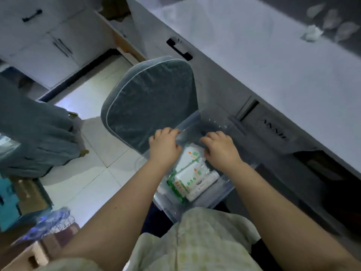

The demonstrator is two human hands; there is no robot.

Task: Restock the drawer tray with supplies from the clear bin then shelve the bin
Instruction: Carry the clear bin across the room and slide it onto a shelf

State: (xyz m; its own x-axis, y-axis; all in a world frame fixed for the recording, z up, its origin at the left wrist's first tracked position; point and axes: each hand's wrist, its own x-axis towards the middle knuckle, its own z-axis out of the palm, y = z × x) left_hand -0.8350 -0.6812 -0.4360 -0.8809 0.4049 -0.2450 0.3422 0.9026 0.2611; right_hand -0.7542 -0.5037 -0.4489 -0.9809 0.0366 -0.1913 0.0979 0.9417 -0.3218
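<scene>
- Clearly, the clear bin (221,192) sits low in the centre of the frame, close to the person's body, with its far end towards the grey-blue chair cushion (150,102).
- The left hand (165,145) and right hand (220,148) lie near each other at that far end, each with fingers curled over clear plastic – rim or lid flap, I cannot tell which.
- White-and-green supply packs (187,178) lie stacked inside the bin, between the two forearms.
- At the right edge of the frame, under the pale countertop (254,55), a drawer front with lettering (273,130) stands above a dark opening (320,173). It is too dim to make out a tray or anything inside.
- Judged from this, restocking looks barely begun – the packs are in the bin, not the drawer.
- What is left is to move the packs across to the tray and then put the bin on a shelf. No shelf for it shows.
</scene>
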